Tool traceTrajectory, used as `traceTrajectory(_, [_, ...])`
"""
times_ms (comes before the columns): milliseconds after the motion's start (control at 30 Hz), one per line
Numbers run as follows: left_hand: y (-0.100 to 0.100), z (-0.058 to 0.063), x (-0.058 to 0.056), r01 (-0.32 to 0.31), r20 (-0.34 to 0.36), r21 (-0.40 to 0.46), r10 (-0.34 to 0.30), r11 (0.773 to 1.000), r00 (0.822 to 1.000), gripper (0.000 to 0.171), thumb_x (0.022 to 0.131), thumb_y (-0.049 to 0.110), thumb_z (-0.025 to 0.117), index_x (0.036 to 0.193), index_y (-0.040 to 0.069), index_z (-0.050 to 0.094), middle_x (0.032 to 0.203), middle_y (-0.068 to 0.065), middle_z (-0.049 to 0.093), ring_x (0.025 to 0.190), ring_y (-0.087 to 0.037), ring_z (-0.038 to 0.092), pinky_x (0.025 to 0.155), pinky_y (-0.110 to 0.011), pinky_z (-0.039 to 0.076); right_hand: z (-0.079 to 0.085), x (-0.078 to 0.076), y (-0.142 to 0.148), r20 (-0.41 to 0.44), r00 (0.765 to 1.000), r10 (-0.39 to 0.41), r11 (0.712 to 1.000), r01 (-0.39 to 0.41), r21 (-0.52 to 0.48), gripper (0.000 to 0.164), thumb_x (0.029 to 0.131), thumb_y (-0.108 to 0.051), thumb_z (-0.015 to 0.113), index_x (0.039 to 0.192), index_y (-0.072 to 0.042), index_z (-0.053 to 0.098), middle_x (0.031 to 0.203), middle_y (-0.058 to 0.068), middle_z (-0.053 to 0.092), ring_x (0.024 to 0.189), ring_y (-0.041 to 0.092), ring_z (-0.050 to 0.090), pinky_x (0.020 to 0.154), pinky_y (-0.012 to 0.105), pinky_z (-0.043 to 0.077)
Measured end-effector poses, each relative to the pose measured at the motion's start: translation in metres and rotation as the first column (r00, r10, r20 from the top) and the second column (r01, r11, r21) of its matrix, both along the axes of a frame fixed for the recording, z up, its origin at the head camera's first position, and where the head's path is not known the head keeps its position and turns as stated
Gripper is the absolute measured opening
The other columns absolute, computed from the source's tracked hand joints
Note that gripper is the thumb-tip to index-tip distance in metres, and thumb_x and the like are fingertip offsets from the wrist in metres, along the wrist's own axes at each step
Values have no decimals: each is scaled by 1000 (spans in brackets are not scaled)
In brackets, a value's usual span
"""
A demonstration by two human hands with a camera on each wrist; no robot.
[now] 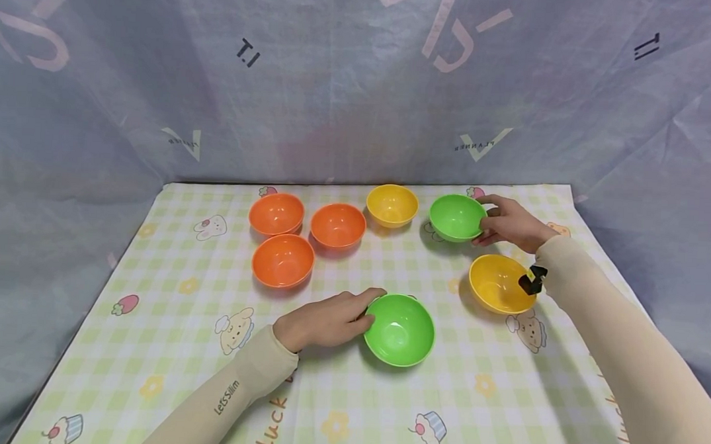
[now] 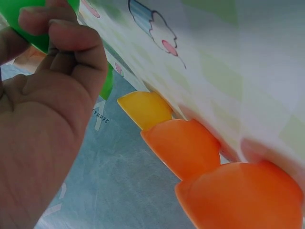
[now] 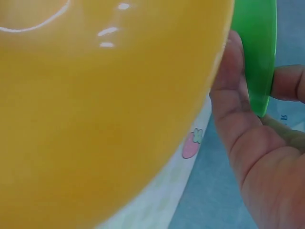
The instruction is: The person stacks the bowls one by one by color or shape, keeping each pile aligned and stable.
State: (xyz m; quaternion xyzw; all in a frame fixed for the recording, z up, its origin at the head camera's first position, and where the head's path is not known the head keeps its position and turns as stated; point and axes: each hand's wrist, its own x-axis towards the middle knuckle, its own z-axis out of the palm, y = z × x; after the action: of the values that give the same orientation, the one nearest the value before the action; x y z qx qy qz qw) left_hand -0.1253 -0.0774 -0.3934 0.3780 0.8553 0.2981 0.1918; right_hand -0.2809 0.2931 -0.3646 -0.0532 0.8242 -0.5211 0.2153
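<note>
My left hand grips the left rim of the nearer green bowl, with the thumb at the edge. The left wrist view has the fingers curled against that green bowl's side. Farther back on the right, my right hand pinches the right rim of another green bowl. In the right wrist view its wall lies between the thumb and a finger. A yellow bowl sits just below the right wrist and fills much of the right wrist view. Both green bowls are upright.
Three orange bowls stand at the back left: one behind, one in front and one to their right. A second yellow bowl is at the back middle. A checked cloth covers the table; grey fabric hangs behind.
</note>
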Motion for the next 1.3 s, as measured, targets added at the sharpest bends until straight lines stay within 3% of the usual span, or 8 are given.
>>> traceTrajectory(333, [-1,0,-2,21,-16,16,-21,1000,1000,44,102,18,41,144,11,31,105,3,61,86,-6,55,85,-30,47,13,10,2,-136,990,-25,999,29,29,59,91,8,42,147,2,24,122,30,40,76,38,65,68,47,56])
traceTrajectory(567, [-1,3,-2,33,-22,39,-33,999,999,44,101,16,42,143,9,33,99,2,62,82,-7,54,83,-29,47,21,22,-5,-218,975,-31,996,48,72,51,95,4,41,144,0,31,121,31,43,71,37,64,61,43,57])
traceTrajectory(833, [-1,3,-3,40,-15,71,-39,997,999,42,101,15,42,142,8,35,103,2,62,85,-6,54,86,-29,47,26,35,-18,-376,927,7,968,88,236,48,93,2,46,141,-4,40,111,25,52,60,30,64,53,37,57])
traceTrajectory(967, [-1,3,-3,35,-6,81,-35,996,999,41,101,15,41,141,9,36,104,3,62,86,-6,53,87,-29,46,29,44,-26,-410,910,55,951,77,300,49,93,1,48,140,-6,41,106,24,52,56,26,64,52,36,56])
traceTrajectory(1300, [-2,1,-4,41,-3,88,-41,995,999,41,101,15,42,141,9,37,107,3,62,89,-5,54,89,-29,46,35,70,-43,-471,875,110,960,30,280,37,89,6,53,125,4,46,93,22,53,56,22,63,48,37,56])
